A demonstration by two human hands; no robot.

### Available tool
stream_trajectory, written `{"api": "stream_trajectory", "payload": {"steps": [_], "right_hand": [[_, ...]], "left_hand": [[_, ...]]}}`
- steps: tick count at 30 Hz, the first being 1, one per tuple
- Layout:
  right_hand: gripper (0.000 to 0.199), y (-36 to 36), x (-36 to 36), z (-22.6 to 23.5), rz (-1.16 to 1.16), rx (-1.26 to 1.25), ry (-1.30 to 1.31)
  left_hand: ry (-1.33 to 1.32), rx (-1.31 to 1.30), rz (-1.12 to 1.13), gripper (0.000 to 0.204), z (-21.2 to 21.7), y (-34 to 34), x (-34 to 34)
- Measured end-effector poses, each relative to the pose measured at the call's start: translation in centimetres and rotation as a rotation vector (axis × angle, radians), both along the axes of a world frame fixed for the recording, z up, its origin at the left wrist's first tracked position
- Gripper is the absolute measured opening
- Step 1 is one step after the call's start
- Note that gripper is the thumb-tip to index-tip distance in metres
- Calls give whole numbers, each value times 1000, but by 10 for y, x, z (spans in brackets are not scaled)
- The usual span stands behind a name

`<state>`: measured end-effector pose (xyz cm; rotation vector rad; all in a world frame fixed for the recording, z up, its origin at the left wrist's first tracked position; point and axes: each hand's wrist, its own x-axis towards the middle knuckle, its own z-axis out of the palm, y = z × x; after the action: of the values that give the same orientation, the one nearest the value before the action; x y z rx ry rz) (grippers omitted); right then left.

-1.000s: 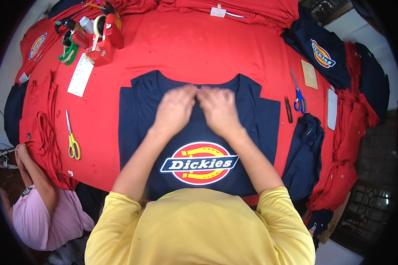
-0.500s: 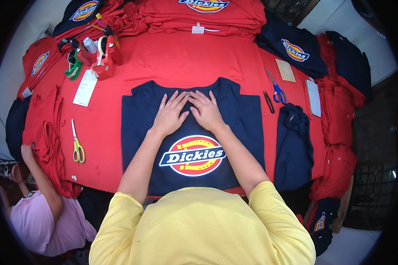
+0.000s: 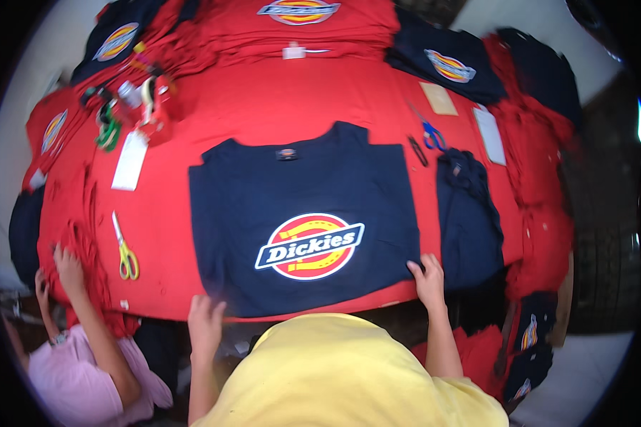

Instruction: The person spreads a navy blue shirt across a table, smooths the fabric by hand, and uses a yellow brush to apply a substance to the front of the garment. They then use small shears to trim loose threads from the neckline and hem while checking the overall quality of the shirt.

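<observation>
A navy T-shirt (image 3: pixel 256 192) with a large red, yellow and white print on its chest lies flat before me, its neck pointing away. A small label shows inside the neckline. My left hand (image 3: pixel 206 322) is at the lower left corner of the hem, its curled fingers blurred; whether it grips the cloth I cannot tell. At the lower right corner, my right hand (image 3: pixel 429 280) holds the edge of the hem between thumb and fingers. To the right of the T-shirt lies a folded navy garment (image 3: pixel 468 220).
A red-covered table (image 3: pixel 263 92) carries yellow scissors (image 3: pixel 125 249), blue scissors (image 3: pixel 431 133), a dark thread snipper (image 3: pixel 418 151), a white slip (image 3: pixel 129 162) and a red tape dispenser (image 3: pixel 154 121). Red garment stacks (image 3: pixel 292 35) line its edges. At left, a person in pink (image 3: pixel 92 363) handles red cloth.
Both hands have left the neckline and come down to the hem's lower corners. The neck label is now uncovered. The whole view has shifted slightly.
</observation>
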<state>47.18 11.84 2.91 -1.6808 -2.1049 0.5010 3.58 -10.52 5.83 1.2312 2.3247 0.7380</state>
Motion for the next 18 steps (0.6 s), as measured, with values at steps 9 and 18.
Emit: {"api": "stream_trajectory", "payload": {"steps": [9,18], "right_hand": [[19,4,44,169,129,-415,1035],[16,187,106,186,166,-343,1297]], "left_hand": [[-257,747,192,33,141,33,-47],[-586,774,-169,20,160,283,-33]]}}
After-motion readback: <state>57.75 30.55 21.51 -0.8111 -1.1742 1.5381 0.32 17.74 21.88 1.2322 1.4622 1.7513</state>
